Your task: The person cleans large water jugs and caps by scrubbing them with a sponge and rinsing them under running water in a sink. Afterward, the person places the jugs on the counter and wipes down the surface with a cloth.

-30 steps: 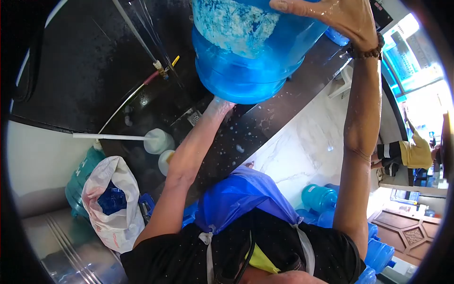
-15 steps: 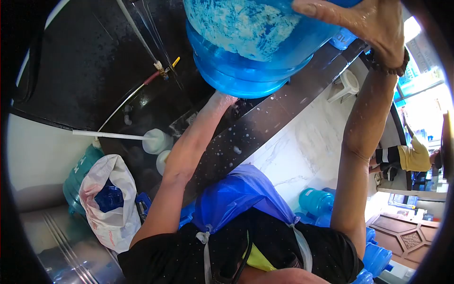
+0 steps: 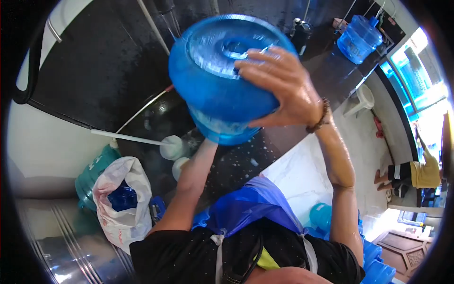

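Observation:
A large blue water jug [image 3: 222, 90] hangs over the wet dark counter [image 3: 246, 161], its round base turned up toward the camera. On the jug's base and side lies my right hand [image 3: 283, 85], wet, its fingers spread over the plastic. Below the jug is my left hand [image 3: 208, 142]; its fingers are hidden behind or beneath the jug, and only the wrist shows. Beside my left forearm stand two whitish containers, one [image 3: 173, 147] with a long white handle or tube [image 3: 127, 137].
A white sack [image 3: 124, 203] holding blue items and a teal jug [image 3: 94, 175] are at lower left. Another blue jug [image 3: 359, 40] stands at the counter's far end. A white stool [image 3: 363, 98], more jugs [image 3: 373, 260] and another person [image 3: 423, 174] are at right.
The jug has tipped so that its base now faces the camera. My right hand has moved left and down with it, onto the base. The view has shifted, showing more of the counter's far end.

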Tool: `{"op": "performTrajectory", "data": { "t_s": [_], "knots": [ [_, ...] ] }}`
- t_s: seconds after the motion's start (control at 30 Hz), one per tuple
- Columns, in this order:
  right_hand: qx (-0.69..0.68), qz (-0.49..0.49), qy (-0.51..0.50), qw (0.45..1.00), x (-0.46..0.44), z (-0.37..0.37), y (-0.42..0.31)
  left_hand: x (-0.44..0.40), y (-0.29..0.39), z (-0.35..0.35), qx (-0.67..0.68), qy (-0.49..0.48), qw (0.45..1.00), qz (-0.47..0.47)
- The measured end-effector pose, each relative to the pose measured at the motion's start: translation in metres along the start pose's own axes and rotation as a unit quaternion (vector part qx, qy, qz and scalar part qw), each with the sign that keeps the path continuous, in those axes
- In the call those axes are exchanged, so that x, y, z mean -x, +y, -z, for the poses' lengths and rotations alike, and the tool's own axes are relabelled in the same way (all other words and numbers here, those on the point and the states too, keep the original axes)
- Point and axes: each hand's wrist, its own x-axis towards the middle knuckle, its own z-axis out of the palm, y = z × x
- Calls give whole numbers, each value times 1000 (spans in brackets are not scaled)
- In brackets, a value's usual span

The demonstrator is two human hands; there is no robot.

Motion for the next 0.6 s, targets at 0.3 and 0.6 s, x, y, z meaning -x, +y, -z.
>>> {"op": "performTrajectory", "data": {
  "t_s": [0.3,0.6],
  "knots": [
    [-112,-144,-91,979,-57,-95,-16,37,35,131,-38,246,965,-86],
    [-174,55,-22,983,-84,-125,-15,54,44,186,-98,247,961,-84]
  ]
}}
